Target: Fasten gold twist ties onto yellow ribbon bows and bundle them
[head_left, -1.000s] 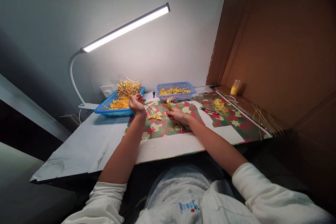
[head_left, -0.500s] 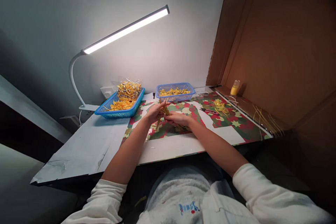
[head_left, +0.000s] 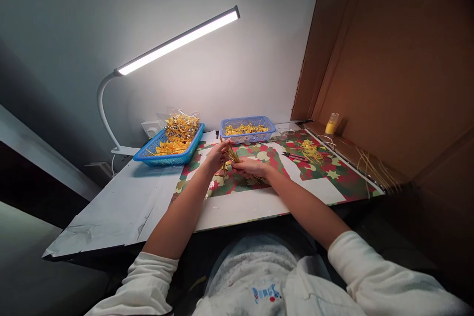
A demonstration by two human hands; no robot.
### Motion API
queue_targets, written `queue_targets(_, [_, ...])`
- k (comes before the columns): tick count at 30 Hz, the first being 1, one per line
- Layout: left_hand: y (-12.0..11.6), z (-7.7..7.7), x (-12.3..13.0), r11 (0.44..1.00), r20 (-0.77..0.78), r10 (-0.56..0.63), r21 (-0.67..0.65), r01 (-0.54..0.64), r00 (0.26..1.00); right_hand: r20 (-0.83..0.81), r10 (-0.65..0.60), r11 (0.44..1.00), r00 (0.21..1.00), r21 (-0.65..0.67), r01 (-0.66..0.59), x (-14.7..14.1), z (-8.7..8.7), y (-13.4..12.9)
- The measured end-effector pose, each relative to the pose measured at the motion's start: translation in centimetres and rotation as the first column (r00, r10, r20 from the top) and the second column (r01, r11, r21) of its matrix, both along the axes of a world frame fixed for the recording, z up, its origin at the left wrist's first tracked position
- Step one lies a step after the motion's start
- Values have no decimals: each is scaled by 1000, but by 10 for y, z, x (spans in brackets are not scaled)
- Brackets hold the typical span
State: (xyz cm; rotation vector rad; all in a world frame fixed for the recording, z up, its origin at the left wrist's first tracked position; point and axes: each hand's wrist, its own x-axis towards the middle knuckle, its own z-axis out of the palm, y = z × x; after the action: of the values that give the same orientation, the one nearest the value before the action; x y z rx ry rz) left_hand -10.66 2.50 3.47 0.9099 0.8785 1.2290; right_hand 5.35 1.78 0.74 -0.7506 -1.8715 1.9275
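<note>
Both of my hands meet over the patterned part of the table. My right hand (head_left: 251, 167) is closed around a bundle of thin golden strands (head_left: 233, 155), whose ends fan out toward my left hand. The fingers of my left hand (head_left: 218, 154) are pinched together at the upper left end of the bundle, with a few strands hanging below them. Whether these strands are wire or cord, I cannot tell. Just behind my hands stands a lilac basket (head_left: 247, 121) holding yellow and golden pieces.
At the left, a blue basket (head_left: 166, 160) holds yellow pieces and a clear bag. A lit lamp (head_left: 177, 42) hangs above. To the right lie a pen-like tool (head_left: 295, 157), yellow strands (head_left: 311, 152) and a small yellow-filled bottle (head_left: 331, 124). Cardboard (head_left: 385, 69) walls the right side.
My left hand has shifted slightly left, away from my right hand, and its fingers have drawn back from the bundle. My right hand stays in place with the strands.
</note>
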Motion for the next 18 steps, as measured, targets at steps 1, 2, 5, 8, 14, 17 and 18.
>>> queue_targets(1, [0,3,0,1000,37,15,12,-16,999,7,-5,1000,1000,1,5,0,-1,0])
queue_targets(2, [-1,6,-2,998,83,43,38,-47,996,14,-10,1000,1000,-1,10,0,-1,1])
queue_targets(5, [-2,19,-14,952,255,211,166,-258,944,28,-26,999,999,-26,27,-1,-3,3])
queue_targets(8, [-5,31,-31,859,394,351,226,-460,850,19,-34,998,999,-59,35,-2,-1,3])
queue_targets(14, [-8,24,-18,943,320,290,64,-326,902,-101,-400,916,911,-72,394,-1,12,3])
queue_targets(17, [-8,6,14,974,175,215,-103,-199,961,-168,-550,835,818,-107,540,-3,11,9])
queue_targets(18, [-8,1,24,975,158,197,-139,-176,968,-173,-576,817,799,-98,568,-5,10,11])
